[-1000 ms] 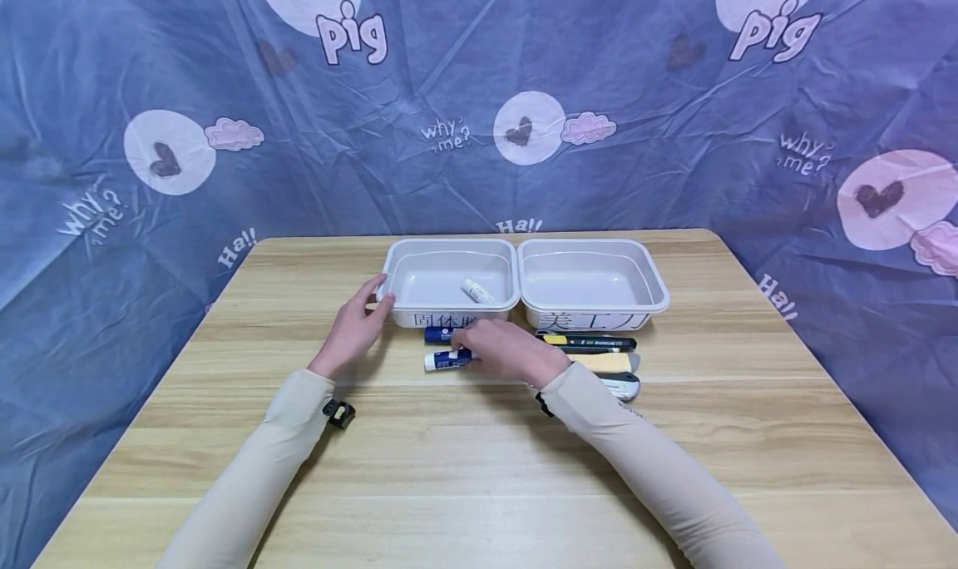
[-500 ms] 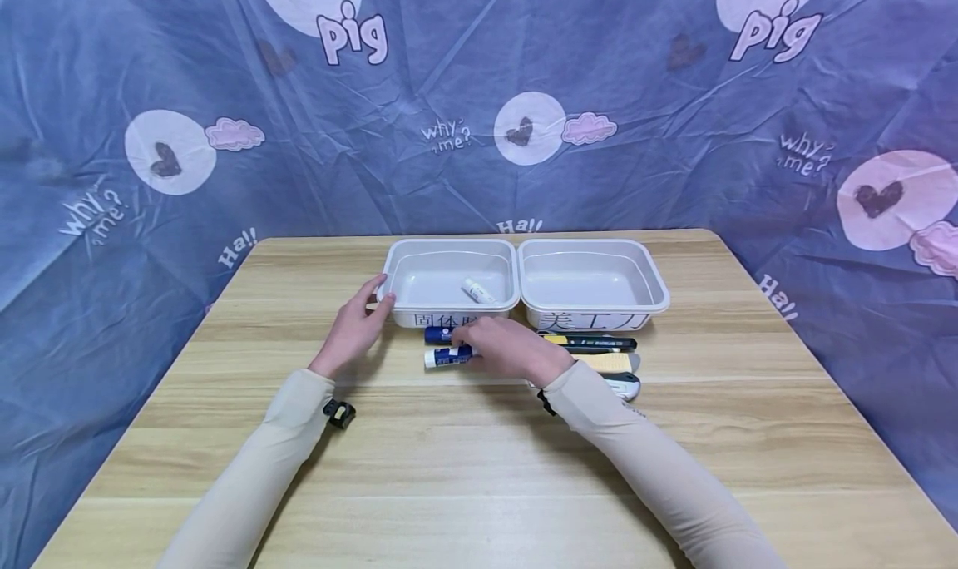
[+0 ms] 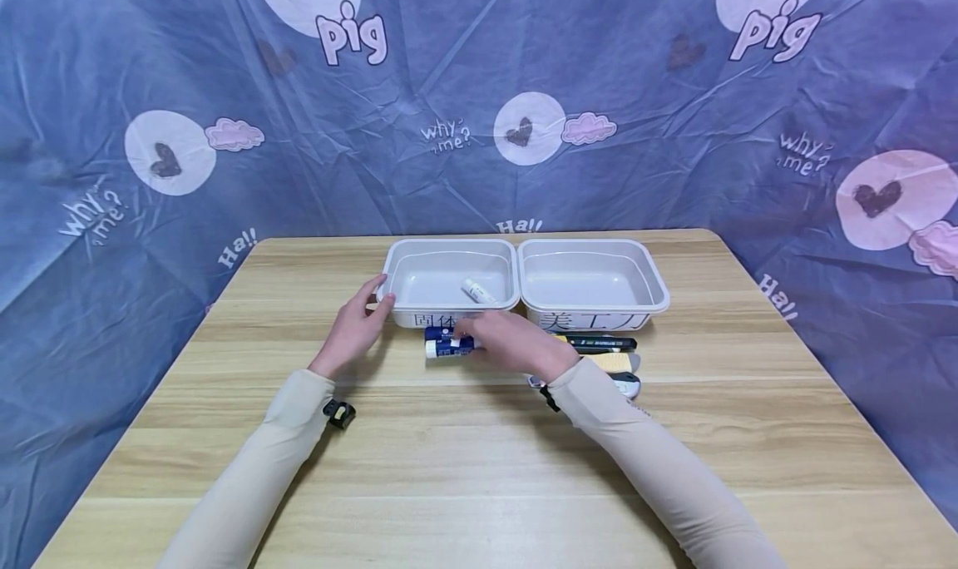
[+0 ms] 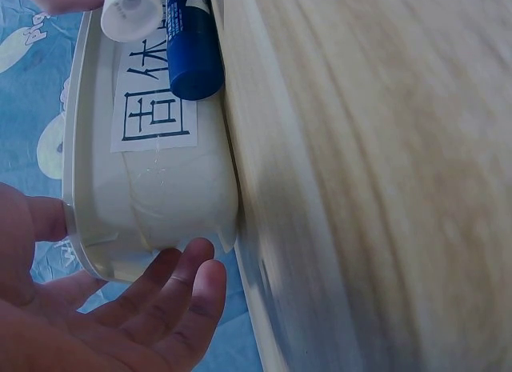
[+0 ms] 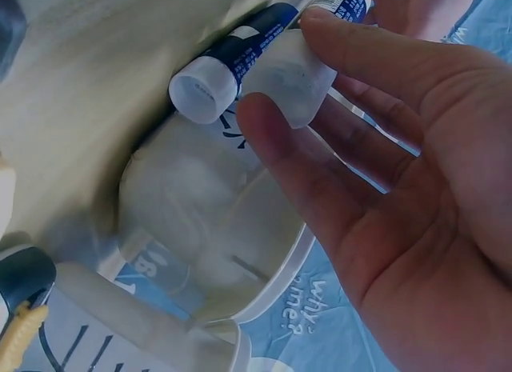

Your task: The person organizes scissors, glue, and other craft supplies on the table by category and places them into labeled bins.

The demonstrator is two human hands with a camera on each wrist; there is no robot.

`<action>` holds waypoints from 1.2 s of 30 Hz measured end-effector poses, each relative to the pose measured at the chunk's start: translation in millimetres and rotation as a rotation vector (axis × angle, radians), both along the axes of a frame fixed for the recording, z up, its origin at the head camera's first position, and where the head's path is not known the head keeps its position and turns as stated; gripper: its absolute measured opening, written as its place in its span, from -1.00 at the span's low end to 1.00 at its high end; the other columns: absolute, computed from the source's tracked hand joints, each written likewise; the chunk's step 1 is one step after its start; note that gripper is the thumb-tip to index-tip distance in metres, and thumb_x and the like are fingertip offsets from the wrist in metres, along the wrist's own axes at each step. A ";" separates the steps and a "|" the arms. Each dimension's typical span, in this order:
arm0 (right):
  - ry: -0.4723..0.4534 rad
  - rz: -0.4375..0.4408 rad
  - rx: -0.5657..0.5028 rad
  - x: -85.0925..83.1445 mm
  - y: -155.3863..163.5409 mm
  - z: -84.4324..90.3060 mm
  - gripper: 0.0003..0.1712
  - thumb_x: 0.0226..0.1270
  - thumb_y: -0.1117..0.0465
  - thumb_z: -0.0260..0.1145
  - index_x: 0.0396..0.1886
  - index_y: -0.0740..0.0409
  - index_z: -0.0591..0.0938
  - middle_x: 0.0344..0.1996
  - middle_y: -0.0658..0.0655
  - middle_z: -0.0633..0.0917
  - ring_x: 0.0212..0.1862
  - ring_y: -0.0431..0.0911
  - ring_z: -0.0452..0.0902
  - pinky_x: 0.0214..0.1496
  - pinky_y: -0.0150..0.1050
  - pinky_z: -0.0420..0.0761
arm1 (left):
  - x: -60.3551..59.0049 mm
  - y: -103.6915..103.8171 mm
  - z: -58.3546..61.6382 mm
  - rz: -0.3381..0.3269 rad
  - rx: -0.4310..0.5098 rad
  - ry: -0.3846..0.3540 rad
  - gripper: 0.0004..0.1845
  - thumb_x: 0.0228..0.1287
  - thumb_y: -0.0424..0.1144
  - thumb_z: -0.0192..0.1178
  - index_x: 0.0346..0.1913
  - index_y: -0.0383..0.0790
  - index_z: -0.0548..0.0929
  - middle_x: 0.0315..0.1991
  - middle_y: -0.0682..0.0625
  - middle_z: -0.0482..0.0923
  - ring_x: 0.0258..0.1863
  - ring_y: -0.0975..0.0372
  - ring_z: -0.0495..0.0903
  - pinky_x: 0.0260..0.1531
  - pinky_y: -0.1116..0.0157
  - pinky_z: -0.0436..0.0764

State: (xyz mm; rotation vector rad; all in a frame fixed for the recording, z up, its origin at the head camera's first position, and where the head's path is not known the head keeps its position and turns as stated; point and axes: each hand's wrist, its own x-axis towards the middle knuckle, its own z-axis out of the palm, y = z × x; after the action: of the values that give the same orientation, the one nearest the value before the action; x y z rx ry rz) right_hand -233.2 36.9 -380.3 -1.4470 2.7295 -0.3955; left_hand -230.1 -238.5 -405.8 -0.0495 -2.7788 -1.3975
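Note:
My right hand (image 3: 468, 338) pinches a blue glue stick with a white cap (image 3: 447, 348) between thumb and fingers, just off the table in front of the left white tray (image 3: 397, 257). In the right wrist view the glue stick (image 5: 290, 82) sits between the thumb and index finger of my right hand (image 5: 286, 68). A second blue glue stick (image 3: 437, 333) lies against the tray's labelled front wall, and it shows as the second glue stick (image 4: 192, 52) in the left wrist view. My left hand (image 3: 379, 293) rests with relaxed fingers against the tray's front left corner (image 4: 152, 204).
A small white glue stick (image 3: 477, 290) lies inside the left tray. The right white tray (image 3: 651, 269) stands beside it, touching. Three utility knives (image 3: 595, 343) lie in a row in front of the right tray. The wooden table (image 3: 479, 469) is backed by a blue printed cloth.
My right hand has lifted the white-capped glue stick slightly and moved it back toward the left tray. My left hand has stayed at the tray's corner.

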 end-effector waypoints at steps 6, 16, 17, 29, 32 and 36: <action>0.011 0.003 -0.007 0.3 1.7 2.6 -0.71 0.27 0.32 0.50 -0.03 0.10 0.69 -0.09 0.05 0.77 -0.08 -0.08 0.73 -0.01 -0.20 0.73 | 0.0 -0.1 0.5 0.001 0.001 0.002 -0.32 0.62 0.06 -0.05 0.63 -0.13 0.11 0.35 -0.39 0.43 0.16 -0.20 0.60 0.16 -0.06 0.64; 0.031 0.002 -0.023 -2.3 3.3 4.0 -0.73 0.24 0.36 0.50 -0.08 0.08 0.70 -0.15 -0.01 0.77 -0.10 -0.14 0.70 -0.01 -0.22 0.72 | 0.1 -0.3 0.6 0.002 0.008 0.003 -0.32 0.62 0.06 -0.04 0.63 -0.11 0.11 0.36 -0.39 0.43 0.16 -0.20 0.60 0.17 -0.07 0.63; 0.030 0.002 -0.028 -2.4 3.5 4.4 -0.72 0.24 0.37 0.50 -0.07 0.09 0.70 -0.14 -0.01 0.77 -0.09 -0.15 0.70 0.00 -0.22 0.71 | 0.2 -0.5 0.4 0.001 0.010 0.001 -0.32 0.62 0.06 -0.04 0.63 -0.11 0.11 0.36 -0.39 0.42 0.17 -0.20 0.59 0.18 -0.07 0.63; 0.030 -0.015 -0.057 -1.4 6.2 11.0 -0.65 0.27 0.30 0.50 0.05 0.12 0.70 -0.10 0.04 0.78 -0.11 -0.14 0.70 -0.03 -0.21 0.72 | 2.2 -1.5 -1.9 0.004 0.005 -0.014 -0.31 0.62 0.07 -0.06 0.64 -0.08 0.08 0.37 -0.37 0.41 0.18 -0.19 0.59 0.18 -0.07 0.62; 0.024 -0.015 -0.064 -1.7 6.9 11.4 -0.64 0.27 0.31 0.50 0.06 0.13 0.70 -0.06 0.06 0.78 -0.08 -0.12 0.71 0.01 -0.21 0.72 | 1.9 -0.8 -1.3 0.003 0.009 -0.009 -0.31 0.62 0.07 -0.06 0.64 -0.09 0.09 0.36 -0.38 0.42 0.18 -0.19 0.59 0.19 -0.07 0.62; 0.013 -0.021 -0.069 -2.7 7.8 12.1 -0.63 0.29 0.31 0.49 0.09 0.15 0.69 0.00 0.08 0.78 -0.02 -0.09 0.72 0.07 -0.20 0.71 | 0.8 -0.3 -1.3 -0.001 0.015 -0.004 -0.31 0.62 0.06 -0.05 0.64 -0.10 0.09 0.37 -0.38 0.41 0.17 -0.19 0.59 0.18 -0.07 0.62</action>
State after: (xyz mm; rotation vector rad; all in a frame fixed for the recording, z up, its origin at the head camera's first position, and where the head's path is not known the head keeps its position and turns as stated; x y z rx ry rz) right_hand -235.9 44.6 -368.1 -1.4427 2.7698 -0.4879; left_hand -229.2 -238.7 -407.0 -0.0469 -2.7719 -1.4198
